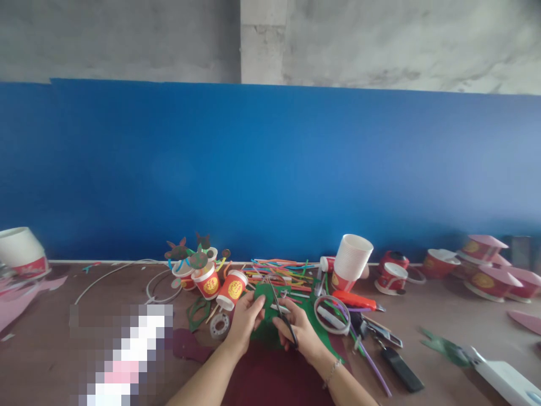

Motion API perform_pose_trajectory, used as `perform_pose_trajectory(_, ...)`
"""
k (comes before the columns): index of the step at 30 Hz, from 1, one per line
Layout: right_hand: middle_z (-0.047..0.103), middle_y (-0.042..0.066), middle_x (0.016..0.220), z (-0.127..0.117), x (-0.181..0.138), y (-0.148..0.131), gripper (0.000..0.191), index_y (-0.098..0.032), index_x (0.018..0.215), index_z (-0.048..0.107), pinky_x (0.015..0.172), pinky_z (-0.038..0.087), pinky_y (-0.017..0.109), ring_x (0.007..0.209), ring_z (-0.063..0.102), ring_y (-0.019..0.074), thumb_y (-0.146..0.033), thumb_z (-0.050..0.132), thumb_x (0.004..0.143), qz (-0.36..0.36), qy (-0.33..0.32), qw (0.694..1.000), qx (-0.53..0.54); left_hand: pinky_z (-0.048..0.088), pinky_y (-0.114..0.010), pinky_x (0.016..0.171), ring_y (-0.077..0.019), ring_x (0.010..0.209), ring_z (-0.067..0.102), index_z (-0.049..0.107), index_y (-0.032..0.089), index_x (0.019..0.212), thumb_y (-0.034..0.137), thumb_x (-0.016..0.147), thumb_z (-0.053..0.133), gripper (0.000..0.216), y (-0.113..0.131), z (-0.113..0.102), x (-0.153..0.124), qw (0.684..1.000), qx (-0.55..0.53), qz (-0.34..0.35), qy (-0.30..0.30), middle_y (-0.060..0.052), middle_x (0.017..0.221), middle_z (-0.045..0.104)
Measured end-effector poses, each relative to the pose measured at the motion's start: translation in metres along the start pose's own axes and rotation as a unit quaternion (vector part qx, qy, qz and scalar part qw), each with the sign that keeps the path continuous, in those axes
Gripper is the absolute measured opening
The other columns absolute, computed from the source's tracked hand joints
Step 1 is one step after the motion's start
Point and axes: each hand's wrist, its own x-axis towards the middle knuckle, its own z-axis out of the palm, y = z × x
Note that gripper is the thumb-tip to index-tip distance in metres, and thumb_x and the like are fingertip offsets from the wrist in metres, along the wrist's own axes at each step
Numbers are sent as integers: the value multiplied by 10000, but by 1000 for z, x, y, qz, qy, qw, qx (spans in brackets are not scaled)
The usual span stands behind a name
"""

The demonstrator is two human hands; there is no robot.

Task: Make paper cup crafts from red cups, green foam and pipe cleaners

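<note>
My left hand (244,322) pinches a piece of green paper (261,291) between thumb and fingers. The scissors (283,316) are in my right hand (303,326), fingers in the dark handles. Their blades point up and left, just right of the held paper; whether they touch it I cannot tell. More green paper (325,335) lies beneath and beside both hands, over a dark red sheet (274,375). Left of my left hand sits a small tape roll (220,326) beside a cut green paper scrap (198,313).
Colourful pipe cleaners (287,269) lie behind my hands. Decorated paper cups (207,283) stand left, a cup stack (353,259) right. Near my right hand are a wide tape roll (332,314), an orange utility knife (354,300) and a black oblong object (401,369). A blue partition (270,175) borders the table.
</note>
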Motion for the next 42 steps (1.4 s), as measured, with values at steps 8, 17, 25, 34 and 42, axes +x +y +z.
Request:
perform_pose_trajectory(8, 505, -96, 394, 1, -2, -5, 643, -139, 1099, 447, 314, 365, 179, 315, 424, 74, -551, 679, 663, 5, -2, 1000, -3, 169, -132, 363, -24, 391, 287, 481, 179, 692, 528, 647, 697, 413, -2, 0, 1, 999, -23, -17, 38, 104, 472, 358)
perform_pose_trajectory(17, 558, -73, 436, 2, -2, -3, 659, -143, 1123, 429, 346, 378, 188, 335, 464, 84, -535, 685, 659, 9, 1, 1000, 15, 176, -142, 324, -27, 344, 269, 510, 177, 719, 556, 698, 640, 401, 1, 2, 0, 1000, 4, 6, 4, 103, 439, 392)
perform_pose_trajectory(25, 526, -81, 431, 2, -1, 0, 639, -166, 1093, 464, 337, 376, 200, 328, 455, 89, -575, 685, 655, -3, 8, 1000, 8, 160, -145, 323, -25, 346, 256, 491, 179, 698, 555, 691, 644, 405, 2, 2, 0, 1000, 0, -2, 2, 105, 438, 379)
perform_pose_trajectory(34, 506, -90, 414, 2, -2, -3, 647, -150, 1109, 455, 324, 363, 189, 319, 446, 86, -574, 669, 669, 1, 7, 1000, -4, 152, -147, 351, -25, 378, 260, 447, 184, 666, 550, 646, 680, 435, 2, 3, 0, 999, -9, -15, 34, 107, 453, 348)
perform_pose_trajectory(42, 550, -71, 436, 1, -2, -2, 618, -164, 1128, 449, 326, 348, 183, 319, 465, 92, -536, 672, 688, 3, -1, 1000, 2, 123, -161, 379, -22, 374, 249, 451, 181, 650, 528, 623, 704, 431, 3, 0, 1, 999, -12, -32, 20, 103, 450, 368)
